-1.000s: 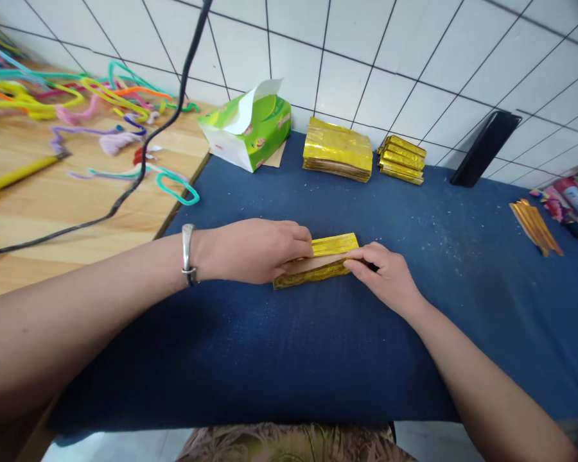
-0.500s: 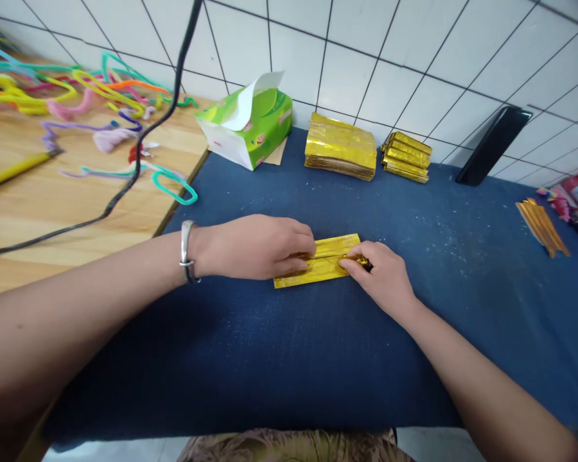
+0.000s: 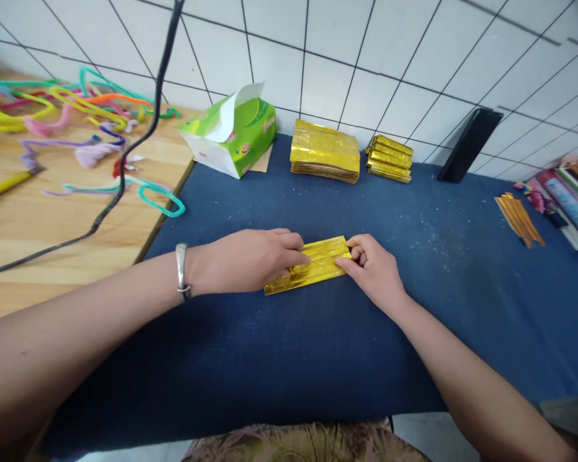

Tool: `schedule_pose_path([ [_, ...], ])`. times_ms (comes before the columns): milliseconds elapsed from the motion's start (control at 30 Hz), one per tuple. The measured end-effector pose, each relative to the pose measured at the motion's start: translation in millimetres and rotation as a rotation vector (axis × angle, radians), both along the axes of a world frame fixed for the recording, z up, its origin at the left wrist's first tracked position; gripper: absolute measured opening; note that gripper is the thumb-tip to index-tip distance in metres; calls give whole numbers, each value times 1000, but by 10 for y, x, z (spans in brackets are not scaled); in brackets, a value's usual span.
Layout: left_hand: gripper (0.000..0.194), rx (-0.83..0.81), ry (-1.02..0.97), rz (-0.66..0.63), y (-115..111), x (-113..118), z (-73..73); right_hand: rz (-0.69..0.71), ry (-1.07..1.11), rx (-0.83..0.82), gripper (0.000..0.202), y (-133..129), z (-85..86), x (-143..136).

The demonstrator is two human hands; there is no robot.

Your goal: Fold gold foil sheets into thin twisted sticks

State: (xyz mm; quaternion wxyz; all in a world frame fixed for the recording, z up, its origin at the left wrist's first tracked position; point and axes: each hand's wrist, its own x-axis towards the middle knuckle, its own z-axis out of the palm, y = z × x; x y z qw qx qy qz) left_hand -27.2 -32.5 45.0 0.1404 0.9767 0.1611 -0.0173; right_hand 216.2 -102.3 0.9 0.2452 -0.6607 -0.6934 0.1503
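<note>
A folded strip of shiny gold paper [image 3: 320, 262] lies slightly slanted on the dark blue cloth [image 3: 270, 359], with creases along its length. My left hand [image 3: 255, 258], below a silver bracelet, rests on the strip's left part with its fingers apart. At the strip's right end, my right hand [image 3: 373, 266] pinches the paper between thumb and bent fingers. Behind, against the wall, sit a thick stack of gold paper [image 3: 325, 151] and a smaller bundle of folded gold strips [image 3: 390, 158].
A green and white tissue box [image 3: 234, 131] stands left of the stack. A black cable [image 3: 144, 138] crosses a wooden surface [image 3: 125, 237] with colored pipe cleaners. A black upright object [image 3: 471, 145], folded orange-gold strips [image 3: 520, 219] and books [image 3: 571, 202] are at right.
The view has shifted a little. The right hand's thumb and fingers have moved to the strip's right edge, and the dark rolled bit of foil that was under them no longer shows.
</note>
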Motion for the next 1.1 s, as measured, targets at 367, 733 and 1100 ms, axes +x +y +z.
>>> schedule_pose_path([
  [367, 41, 73, 48, 17, -34, 9, -38, 11, -98, 46, 23, 23, 12, 44],
  [733, 34, 69, 14, -1, -123, 53, -10, 94, -290, 127, 16, -101, 43, 29],
  [1100, 30, 51, 13, 138, -224, 87, -46, 228, -287, 203, 18, -49, 37, 58],
])
